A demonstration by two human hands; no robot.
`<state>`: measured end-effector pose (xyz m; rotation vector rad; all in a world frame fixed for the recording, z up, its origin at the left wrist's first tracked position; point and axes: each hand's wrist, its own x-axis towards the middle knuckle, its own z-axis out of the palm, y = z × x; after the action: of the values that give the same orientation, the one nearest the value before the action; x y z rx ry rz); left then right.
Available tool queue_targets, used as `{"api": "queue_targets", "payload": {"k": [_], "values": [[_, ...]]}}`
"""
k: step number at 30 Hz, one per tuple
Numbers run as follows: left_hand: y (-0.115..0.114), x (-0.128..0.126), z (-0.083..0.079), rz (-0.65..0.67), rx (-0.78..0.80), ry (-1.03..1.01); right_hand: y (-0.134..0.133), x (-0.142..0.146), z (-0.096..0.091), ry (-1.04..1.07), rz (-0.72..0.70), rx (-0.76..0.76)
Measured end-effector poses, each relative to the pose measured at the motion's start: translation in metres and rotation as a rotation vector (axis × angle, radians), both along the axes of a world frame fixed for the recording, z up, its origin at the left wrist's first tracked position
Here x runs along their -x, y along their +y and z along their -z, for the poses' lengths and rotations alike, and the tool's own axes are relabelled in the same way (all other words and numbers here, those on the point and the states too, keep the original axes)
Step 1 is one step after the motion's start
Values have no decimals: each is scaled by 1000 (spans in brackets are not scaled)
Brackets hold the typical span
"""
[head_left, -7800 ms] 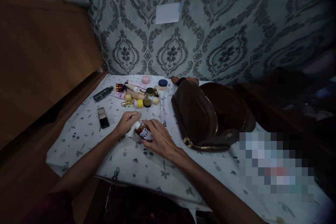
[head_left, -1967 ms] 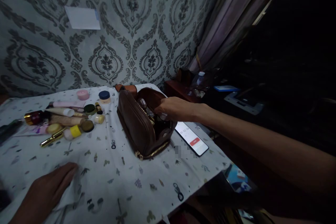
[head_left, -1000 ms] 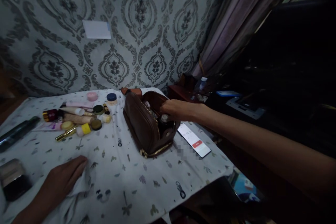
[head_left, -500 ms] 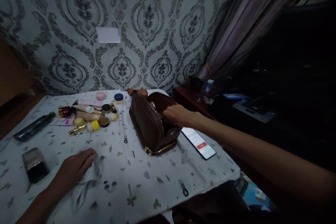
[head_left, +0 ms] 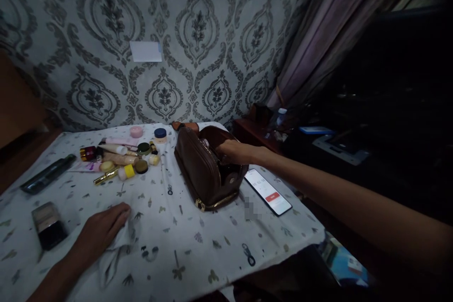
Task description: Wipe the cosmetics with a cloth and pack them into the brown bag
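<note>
An unzipped brown toiletry bag [head_left: 200,165] stands on the table with its opening facing right. My right hand [head_left: 237,152] reaches into that opening; its fingertips are hidden inside, so what it holds, if anything, does not show. Some small items show at the bag's inner edge. My left hand [head_left: 108,224] rests near the front left, fingers curled over a crumpled white cloth [head_left: 115,247]. Left of it lies a dark box with a pale top [head_left: 48,225]. Beyond are a pile of cosmetics [head_left: 122,153], a pink jar [head_left: 136,131] and a blue-lidded jar [head_left: 160,135].
A lit phone [head_left: 271,193] lies right of the bag. At the left is a dark green bottle [head_left: 48,173]. The patterned cloth-covered table [head_left: 191,262] meets a papered wall [head_left: 198,47] at the back and ends in an edge at the front right.
My right hand has shifted slightly inside the bag's opening. The left hand stays on the white cloth. The whole view has moved a little.
</note>
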<state>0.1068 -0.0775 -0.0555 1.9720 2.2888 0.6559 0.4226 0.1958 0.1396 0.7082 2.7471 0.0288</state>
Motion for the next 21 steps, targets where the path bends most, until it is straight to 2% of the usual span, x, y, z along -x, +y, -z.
{"api": "queue_targets", "payload": {"k": [8, 13, 21], "values": [[-1, -3, -5, 37, -37, 27, 3, -4, 10, 8, 22, -72], [0, 1, -1, 56, -106, 72, 1, -5, 12, -1, 40, -97], [4, 5, 2, 29, -105, 46, -6, -12, 10, 109, -40, -79]]}}
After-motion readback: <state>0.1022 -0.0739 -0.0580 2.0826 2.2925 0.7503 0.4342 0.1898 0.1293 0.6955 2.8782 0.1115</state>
